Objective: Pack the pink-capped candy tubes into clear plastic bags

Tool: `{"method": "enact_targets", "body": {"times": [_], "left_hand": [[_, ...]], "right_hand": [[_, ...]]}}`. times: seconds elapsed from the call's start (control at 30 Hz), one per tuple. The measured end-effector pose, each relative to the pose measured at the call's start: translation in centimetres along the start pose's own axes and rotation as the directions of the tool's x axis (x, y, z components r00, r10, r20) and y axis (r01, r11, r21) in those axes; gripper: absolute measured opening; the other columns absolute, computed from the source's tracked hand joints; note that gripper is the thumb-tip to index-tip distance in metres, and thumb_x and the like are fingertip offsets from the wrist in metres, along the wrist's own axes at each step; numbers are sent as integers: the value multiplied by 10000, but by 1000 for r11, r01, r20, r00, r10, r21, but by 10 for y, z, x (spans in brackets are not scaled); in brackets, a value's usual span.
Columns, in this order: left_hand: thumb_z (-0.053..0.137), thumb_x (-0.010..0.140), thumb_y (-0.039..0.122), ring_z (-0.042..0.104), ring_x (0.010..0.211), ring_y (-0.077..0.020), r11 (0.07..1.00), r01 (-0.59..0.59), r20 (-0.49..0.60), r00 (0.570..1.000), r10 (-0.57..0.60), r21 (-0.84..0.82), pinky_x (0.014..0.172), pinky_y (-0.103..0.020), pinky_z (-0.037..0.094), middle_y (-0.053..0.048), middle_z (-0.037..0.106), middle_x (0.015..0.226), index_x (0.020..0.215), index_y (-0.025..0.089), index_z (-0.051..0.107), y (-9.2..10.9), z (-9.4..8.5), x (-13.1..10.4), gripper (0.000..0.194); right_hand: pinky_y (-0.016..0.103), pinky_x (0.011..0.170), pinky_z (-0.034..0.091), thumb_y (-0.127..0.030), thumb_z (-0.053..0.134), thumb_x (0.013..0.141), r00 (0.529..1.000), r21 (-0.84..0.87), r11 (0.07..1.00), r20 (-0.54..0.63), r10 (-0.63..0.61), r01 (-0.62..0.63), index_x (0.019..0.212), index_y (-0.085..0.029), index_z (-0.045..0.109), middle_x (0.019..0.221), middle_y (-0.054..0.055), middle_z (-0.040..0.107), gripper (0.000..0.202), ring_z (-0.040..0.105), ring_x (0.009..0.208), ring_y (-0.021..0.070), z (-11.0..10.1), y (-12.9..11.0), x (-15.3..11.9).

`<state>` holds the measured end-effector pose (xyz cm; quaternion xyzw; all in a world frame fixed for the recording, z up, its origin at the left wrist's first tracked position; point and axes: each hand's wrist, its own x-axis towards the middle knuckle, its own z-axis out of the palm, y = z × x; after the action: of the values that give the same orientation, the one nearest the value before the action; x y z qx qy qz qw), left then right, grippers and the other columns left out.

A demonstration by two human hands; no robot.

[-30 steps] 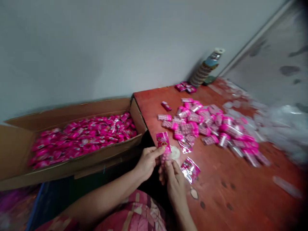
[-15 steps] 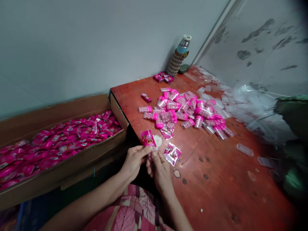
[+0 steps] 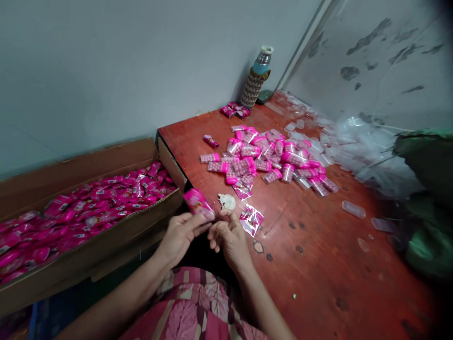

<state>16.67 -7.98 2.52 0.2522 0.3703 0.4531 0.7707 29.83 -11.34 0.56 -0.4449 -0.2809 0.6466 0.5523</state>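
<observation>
My left hand (image 3: 180,236) grips a shiny pink packet (image 3: 198,203) between thumb and fingers, beyond the table's left edge. Just to its right, my right hand (image 3: 228,233) is apart from the packet, its thumb and fingertips drawn together; whatever they may hold is too small to make out. Beyond my right hand lies a white crumpled piece (image 3: 227,201) on the red table. Two flat pink wrappers (image 3: 251,219) (image 3: 242,190) rest beside it. Farther back is a heap of clear tubes with pink caps and pink balls inside (image 3: 251,151).
An open cardboard box (image 3: 116,222) full of pink packets (image 3: 106,193) stands left of the red table (image 3: 318,255). At the back is a bottle in a knitted cover (image 3: 255,82). Clear plastic pieces (image 3: 368,156) and a dark green bundle (image 3: 430,198) lie at the right.
My left hand has moved left with the pink packet, which is now tilted. My right hand has come away from the packet. The camera view has shifted slightly.
</observation>
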Motion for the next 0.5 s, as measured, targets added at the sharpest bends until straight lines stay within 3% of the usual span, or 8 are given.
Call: {"method": "enact_targets", "body": {"times": [0.07, 0.13, 0.2, 0.27, 0.3, 0.33, 0.4, 0.5], "left_hand": [[614, 739, 376, 636, 869, -203, 980, -191, -187, 966, 178, -53, 829, -361, 483, -74, 692, 906, 814, 152, 666, 20, -11, 2, 242], [499, 747, 562, 639, 872, -198, 944, -331, -328, 893, 308, -13, 823, -353, 489, -84, 699, 892, 875, 158, 665, 32, -19, 6, 455], [490, 733, 590, 643, 868, -223, 940, -320, -308, 889, 340, 114, 818, -389, 490, -108, 697, 901, 936, 142, 657, 29, -18, 12, 520], [585, 717, 490, 631, 907, -252, 873, -303, -132, 917, 376, 382, 864, -421, 462, -115, 687, 958, 966, 149, 661, 13, -8, 19, 429], [621, 710, 429, 609, 962, -258, 761, -331, 13, 920, 391, 558, 913, -417, 428, -104, 675, 1005, 963, 168, 671, 1, 1, 23, 367], [628, 716, 387, 568, 1039, -259, 590, -423, 193, 890, 414, 687, 969, -420, 375, -86, 650, 1075, 992, 200, 665, -12, 10, 27, 335], [609, 745, 349, 440, 1188, -269, 218, -614, 515, 770, 377, 759, 1042, -471, 250, -64, 593, 1179, 1077, 235, 622, -36, 27, 38, 351], [553, 794, 325, 309, 1268, -308, -166, -667, 683, 672, 287, 727, 1038, -559, 166, -79, 494, 1292, 1108, 218, 593, -60, 43, 52, 334]], "right_hand": [[124, 314, 327, -394, 578, 771, 1000, -45, 999, -21, -17, 16, 919, -222, 382, 547, -60, 592, 300, 481, 351, 70, -1, -4, -7], [128, 324, 329, -407, 555, 788, 997, -106, 994, -69, -25, 18, 903, -215, 407, 546, -60, 580, 268, 478, 361, 68, -6, -9, -15], [129, 331, 328, -412, 535, 804, 990, -163, 987, -135, -30, 8, 895, -209, 432, 551, -56, 573, 245, 477, 372, 66, -16, -15, -23], [131, 342, 328, -417, 517, 819, 976, -193, 981, -211, -60, 19, 895, -209, 449, 562, -51, 570, 232, 478, 389, 65, -29, -22, -31], [134, 352, 332, -414, 513, 823, 964, -205, 978, -251, -86, 34, 892, -208, 456, 567, -49, 568, 225, 477, 400, 65, -35, -25, -34], [139, 362, 337, -409, 514, 825, 950, -218, 975, -292, -114, 50, 884, -206, 464, 570, -47, 564, 217, 474, 409, 65, -42, -28, -37], [152, 386, 348, -394, 523, 825, 918, -253, 965, -362, -165, 73, 853, -196, 480, 578, -39, 557, 205, 470, 430, 69, -55, -34, -42], [165, 405, 349, -390, 536, 818, 888, -310, 948, -414, -198, 67, 796, -184, 498, 579, -30, 553, 210, 474, 454, 78, -69, -39, -47]]}}
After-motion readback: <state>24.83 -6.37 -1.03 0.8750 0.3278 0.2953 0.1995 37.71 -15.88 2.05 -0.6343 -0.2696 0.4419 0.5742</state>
